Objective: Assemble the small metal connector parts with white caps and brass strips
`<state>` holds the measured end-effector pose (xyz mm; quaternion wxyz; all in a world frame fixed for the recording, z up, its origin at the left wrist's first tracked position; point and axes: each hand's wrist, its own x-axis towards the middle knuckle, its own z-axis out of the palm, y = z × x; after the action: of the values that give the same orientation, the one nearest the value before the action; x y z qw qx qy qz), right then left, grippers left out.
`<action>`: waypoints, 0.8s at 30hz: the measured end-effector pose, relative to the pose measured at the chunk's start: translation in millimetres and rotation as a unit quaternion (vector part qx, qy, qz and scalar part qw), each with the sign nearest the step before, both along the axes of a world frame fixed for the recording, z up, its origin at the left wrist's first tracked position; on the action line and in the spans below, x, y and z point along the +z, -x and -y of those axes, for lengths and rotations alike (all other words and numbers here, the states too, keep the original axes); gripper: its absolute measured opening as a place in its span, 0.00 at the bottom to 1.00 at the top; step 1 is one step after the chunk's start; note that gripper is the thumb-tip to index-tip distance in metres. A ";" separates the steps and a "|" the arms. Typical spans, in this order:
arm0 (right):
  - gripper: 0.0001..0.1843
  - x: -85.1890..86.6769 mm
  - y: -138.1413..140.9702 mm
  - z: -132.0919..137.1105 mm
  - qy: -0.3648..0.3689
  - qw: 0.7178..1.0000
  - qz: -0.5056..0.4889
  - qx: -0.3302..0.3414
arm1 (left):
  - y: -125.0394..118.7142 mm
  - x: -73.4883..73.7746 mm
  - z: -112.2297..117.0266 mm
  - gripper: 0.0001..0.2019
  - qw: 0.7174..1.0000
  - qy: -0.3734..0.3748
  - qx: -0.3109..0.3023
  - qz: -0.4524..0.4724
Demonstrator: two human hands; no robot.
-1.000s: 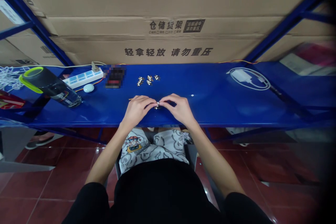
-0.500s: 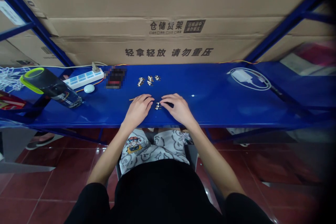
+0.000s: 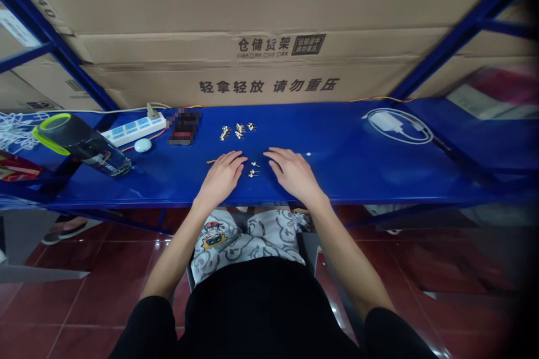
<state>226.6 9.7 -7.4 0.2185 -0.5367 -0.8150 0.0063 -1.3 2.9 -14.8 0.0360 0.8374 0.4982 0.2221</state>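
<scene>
On the blue shelf top (image 3: 349, 174) a few small white pieces with thin pins (image 3: 253, 173) lie between my hands. They are too small to name exactly. My left hand (image 3: 222, 175) rests palm down just left of them, fingers loosely stretched and nothing held. A thin brownish stick (image 3: 211, 162) pokes out beside its fingers. To the right of the pieces, and apart from them, my right hand (image 3: 293, 173) hovers or rests with fingers spread and holds nothing. Farther back lies a group of similar white pieces (image 3: 239, 130).
At left are a dark bottle with a lime-green cap (image 3: 90, 146), a white power strip (image 3: 135, 130), a white rounded object (image 3: 142, 145) and a blurred-out dark item (image 3: 183, 128). A charger with a coiled white cable (image 3: 398, 125) lies right. Cardboard (image 3: 269, 5) stands behind.
My right hand has let go of one small white piece and drawn back to the right, its fingers opening. That piece now lies above the others. My left hand has stayed in place.
</scene>
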 end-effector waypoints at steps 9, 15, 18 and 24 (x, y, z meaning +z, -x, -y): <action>0.23 -14.4 -5.0 -8.1 -0.028 0.999 0.026 -0.003 | -0.4 -0.9 -0.7 0.16 1.000 -0.006 -0.003 -0.001; 0.24 -13.8 -4.7 -7.6 -0.031 0.999 0.025 0.001 | -0.4 -1.3 -1.0 0.16 1.000 -0.005 -0.004 0.000; 0.24 -14.2 -4.8 -7.6 -0.035 0.999 0.025 0.002 | -0.3 -1.1 -1.0 0.16 1.000 -0.005 -0.005 0.000; 0.24 -14.2 -5.1 -7.8 -0.033 0.999 0.028 0.004 | 0.0 -0.5 -1.3 0.16 1.000 -0.009 -0.008 0.004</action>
<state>231.7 17.5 -21.6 0.2127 -0.5261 -0.8227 -0.0348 -1.4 4.2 -15.3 0.0321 0.8406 0.4897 0.2292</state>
